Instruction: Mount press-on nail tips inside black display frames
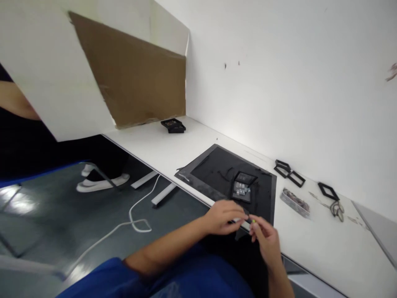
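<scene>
At the near edge of the table, my left hand (225,217) is closed, thumb and fingers together at the tips. What those fingertips hold is too small to make out. Close beside it, my right hand (266,238) pinches a small yellow-green piece (253,221). The fingertips of both hands nearly meet. Just beyond them an open black case (241,196) holds several small shiny pieces. That case lies on a black mat (214,165) with grey borders.
Black frames (296,179) and another frame (328,191) lie along the wall. A clear plastic box (294,203) of small items stands right of the mat, near looped cords (337,210). Stacked black cases (173,125) sit at the back. Left, a person's shoe (102,182) shows.
</scene>
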Demonstrator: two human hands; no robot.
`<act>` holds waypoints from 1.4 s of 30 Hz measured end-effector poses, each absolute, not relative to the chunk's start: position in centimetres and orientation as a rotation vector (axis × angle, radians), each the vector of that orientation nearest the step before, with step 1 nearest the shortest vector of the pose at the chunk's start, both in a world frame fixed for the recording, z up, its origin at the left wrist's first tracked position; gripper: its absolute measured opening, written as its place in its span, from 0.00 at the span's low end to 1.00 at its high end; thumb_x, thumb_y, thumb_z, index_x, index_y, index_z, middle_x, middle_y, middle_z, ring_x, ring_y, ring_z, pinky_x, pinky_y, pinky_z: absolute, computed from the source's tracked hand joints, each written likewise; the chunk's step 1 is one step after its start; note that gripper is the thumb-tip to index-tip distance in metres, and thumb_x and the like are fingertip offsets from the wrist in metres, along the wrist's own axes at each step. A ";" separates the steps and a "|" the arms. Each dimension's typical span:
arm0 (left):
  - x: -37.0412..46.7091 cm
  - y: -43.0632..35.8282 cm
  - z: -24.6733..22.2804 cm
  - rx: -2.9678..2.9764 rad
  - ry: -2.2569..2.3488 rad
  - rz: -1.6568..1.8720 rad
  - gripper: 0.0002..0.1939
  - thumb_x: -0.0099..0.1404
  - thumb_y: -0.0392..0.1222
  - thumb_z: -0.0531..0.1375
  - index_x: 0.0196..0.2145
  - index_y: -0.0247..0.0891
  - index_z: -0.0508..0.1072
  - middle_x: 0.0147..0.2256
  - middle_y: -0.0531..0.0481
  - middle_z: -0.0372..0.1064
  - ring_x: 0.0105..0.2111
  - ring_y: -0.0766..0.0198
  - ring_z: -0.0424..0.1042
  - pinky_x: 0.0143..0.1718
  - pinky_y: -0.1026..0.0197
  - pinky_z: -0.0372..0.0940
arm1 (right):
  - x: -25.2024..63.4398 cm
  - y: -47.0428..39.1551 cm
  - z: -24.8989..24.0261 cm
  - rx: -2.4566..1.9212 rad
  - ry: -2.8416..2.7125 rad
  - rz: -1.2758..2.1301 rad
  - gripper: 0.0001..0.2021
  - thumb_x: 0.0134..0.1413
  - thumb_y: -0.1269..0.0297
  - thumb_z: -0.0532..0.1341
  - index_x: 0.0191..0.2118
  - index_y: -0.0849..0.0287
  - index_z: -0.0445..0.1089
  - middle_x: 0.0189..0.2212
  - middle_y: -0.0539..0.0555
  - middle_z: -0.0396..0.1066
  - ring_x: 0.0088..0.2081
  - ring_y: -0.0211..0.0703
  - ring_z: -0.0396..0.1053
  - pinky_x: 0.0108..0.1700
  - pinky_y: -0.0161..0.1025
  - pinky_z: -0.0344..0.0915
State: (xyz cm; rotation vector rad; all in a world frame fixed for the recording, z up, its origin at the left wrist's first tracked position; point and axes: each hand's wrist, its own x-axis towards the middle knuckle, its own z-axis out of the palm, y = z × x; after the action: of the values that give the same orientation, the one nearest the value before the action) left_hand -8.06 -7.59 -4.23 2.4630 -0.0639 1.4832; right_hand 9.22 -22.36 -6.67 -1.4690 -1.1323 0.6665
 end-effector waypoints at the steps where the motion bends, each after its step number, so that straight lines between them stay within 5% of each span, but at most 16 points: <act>1: -8.1 -6.4 -3.9 2.474 -0.016 1.454 0.09 0.67 0.41 0.60 0.44 0.42 0.76 0.38 0.49 0.80 0.37 0.68 0.78 0.40 0.67 0.72 | 9.8 -22.2 -5.0 -1.527 -1.185 0.596 0.17 0.64 0.52 0.62 0.49 0.61 0.71 0.38 0.52 0.72 0.34 0.36 0.69 0.35 0.37 0.70; 7: -7.6 0.0 -3.2 2.550 0.279 1.172 0.14 0.71 0.50 0.58 0.46 0.41 0.78 0.44 0.44 0.78 0.44 0.63 0.77 0.46 0.62 0.70 | 13.3 -18.5 1.4 -1.789 -1.542 0.356 0.18 0.63 0.49 0.63 0.51 0.53 0.75 0.31 0.51 0.70 0.29 0.36 0.63 0.35 0.38 0.65; 12: -7.2 0.2 -3.7 2.634 0.276 0.832 0.17 0.71 0.55 0.57 0.51 0.47 0.77 0.40 0.50 0.78 0.39 0.68 0.77 0.33 0.70 0.63 | 14.8 -14.8 -1.0 -1.927 -1.816 0.361 0.17 0.66 0.51 0.60 0.48 0.60 0.72 0.37 0.52 0.72 0.34 0.36 0.69 0.39 0.40 0.71; 42: -7.5 -0.4 -3.1 2.732 0.447 0.592 0.16 0.72 0.52 0.55 0.49 0.46 0.78 0.39 0.51 0.77 0.40 0.66 0.75 0.37 0.67 0.61 | 15.1 -12.9 -3.9 -2.087 -1.762 0.368 0.18 0.66 0.54 0.61 0.55 0.59 0.69 0.52 0.57 0.70 0.47 0.44 0.72 0.49 0.48 0.73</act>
State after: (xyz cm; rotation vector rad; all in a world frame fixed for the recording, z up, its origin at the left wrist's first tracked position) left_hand -7.47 -0.43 -3.11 2.7316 0.4472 0.5921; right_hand 15.12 -12.94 -3.87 -2.0865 -1.7621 0.3683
